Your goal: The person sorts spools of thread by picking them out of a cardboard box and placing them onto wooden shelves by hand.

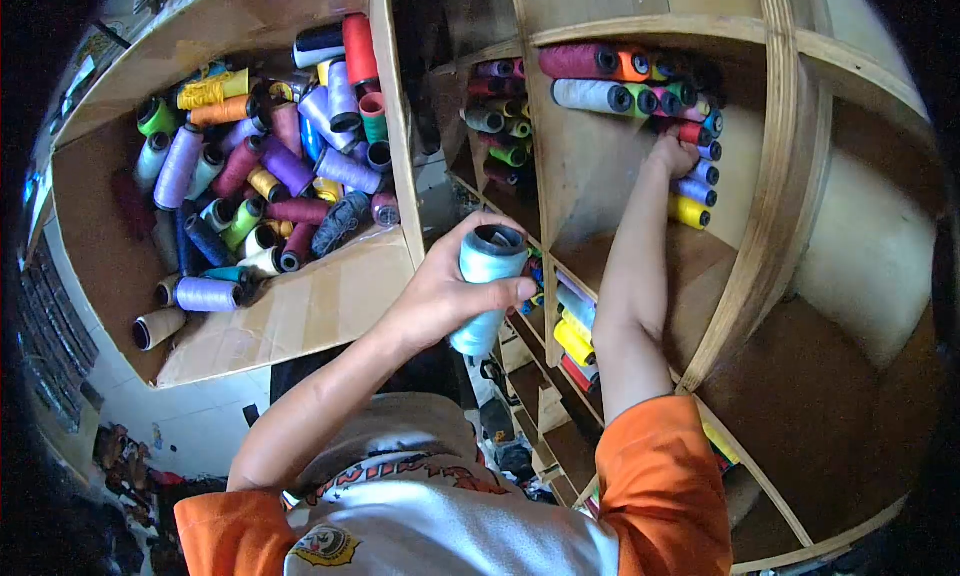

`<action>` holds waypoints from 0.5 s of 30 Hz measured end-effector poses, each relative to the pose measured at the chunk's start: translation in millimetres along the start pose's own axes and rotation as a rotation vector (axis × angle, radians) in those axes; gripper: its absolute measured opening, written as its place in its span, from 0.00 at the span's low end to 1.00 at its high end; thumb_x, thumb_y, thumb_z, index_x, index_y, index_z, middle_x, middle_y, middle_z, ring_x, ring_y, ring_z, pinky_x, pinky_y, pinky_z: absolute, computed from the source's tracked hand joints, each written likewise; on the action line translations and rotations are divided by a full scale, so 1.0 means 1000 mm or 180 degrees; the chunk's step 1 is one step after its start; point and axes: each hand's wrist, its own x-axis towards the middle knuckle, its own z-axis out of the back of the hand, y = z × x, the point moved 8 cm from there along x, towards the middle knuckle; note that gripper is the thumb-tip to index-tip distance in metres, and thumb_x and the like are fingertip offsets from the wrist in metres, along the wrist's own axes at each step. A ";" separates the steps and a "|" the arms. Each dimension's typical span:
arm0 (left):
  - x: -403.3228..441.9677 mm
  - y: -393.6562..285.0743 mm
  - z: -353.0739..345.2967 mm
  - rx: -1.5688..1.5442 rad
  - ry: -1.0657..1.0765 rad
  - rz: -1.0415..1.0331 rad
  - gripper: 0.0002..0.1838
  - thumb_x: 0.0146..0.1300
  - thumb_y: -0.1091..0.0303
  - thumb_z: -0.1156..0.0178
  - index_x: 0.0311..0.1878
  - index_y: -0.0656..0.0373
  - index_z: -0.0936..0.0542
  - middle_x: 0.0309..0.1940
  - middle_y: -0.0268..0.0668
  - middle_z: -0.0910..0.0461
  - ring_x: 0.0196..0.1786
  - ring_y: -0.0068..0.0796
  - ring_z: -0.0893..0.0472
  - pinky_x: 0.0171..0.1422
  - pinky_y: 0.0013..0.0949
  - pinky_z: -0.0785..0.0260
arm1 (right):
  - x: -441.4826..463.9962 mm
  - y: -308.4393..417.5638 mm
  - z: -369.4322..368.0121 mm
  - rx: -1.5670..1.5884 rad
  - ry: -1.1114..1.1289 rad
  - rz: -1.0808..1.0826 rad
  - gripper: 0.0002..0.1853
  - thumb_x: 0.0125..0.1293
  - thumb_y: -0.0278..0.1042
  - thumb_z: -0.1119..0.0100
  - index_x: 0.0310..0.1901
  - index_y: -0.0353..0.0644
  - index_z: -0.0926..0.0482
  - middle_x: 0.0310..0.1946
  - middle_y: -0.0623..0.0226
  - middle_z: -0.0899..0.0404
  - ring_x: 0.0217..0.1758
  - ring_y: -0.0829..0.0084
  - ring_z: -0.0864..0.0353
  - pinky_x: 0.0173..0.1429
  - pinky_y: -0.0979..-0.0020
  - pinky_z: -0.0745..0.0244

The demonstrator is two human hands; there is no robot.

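My left hand (pixel 455 276) is wrapped round a light blue thread spool (pixel 490 306), upright in front of my chest, its dark hollow end facing up. My right hand (pixel 676 158) reaches into a wooden shelf compartment, fingers closed at a red thread spool (pixel 692 133); my fingertips are partly hidden there. Stacked around that hand are lilac spools (pixel 703 172), a yellow spool (pixel 688 212), a white spool (pixel 590 96) and a maroon spool (pixel 578 61), lying on their sides with their ends toward me.
On the left a cardboard box (pixel 290 321) holds a jumble of thread spools in many colours. The wooden shelf unit (pixel 785 126) has upright dividers between its compartments. More spools (pixel 575 326) lie in a lower compartment. Tiled floor (pixel 190 426) shows below the box.
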 end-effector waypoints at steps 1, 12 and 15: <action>0.001 0.000 0.000 0.0019 -0.0061 -0.0010 0.26 0.50 0.69 0.29 0.51 0.57 0.30 0.33 0.32 0.24 0.33 0.22 0.23 0.38 0.28 0.28 | 0.001 -0.003 0.001 -0.0058 -0.0005 0.0015 0.17 0.54 0.34 0.32 0.42 0.32 0.23 0.36 0.62 0.17 0.34 0.68 0.18 0.43 0.66 0.22; 0.045 -0.009 -0.008 -0.1411 -0.0521 -0.0379 0.25 0.63 0.47 0.45 0.54 0.55 0.31 0.40 0.37 0.25 0.43 0.33 0.24 0.51 0.41 0.32 | -0.204 0.133 0.075 0.1737 0.3502 -0.1695 0.22 0.64 0.54 0.44 0.50 0.44 0.25 0.47 0.69 0.23 0.54 0.72 0.27 0.68 0.64 0.43; 0.059 -0.023 -0.008 -0.1856 -0.0685 -0.0645 0.19 0.67 0.49 0.50 0.50 0.54 0.31 0.44 0.37 0.27 0.52 0.34 0.30 0.62 0.43 0.43 | -0.273 0.157 0.123 0.1996 0.4206 -0.2055 0.34 0.66 0.54 0.46 0.66 0.41 0.42 0.63 0.60 0.38 0.64 0.63 0.35 0.60 0.54 0.31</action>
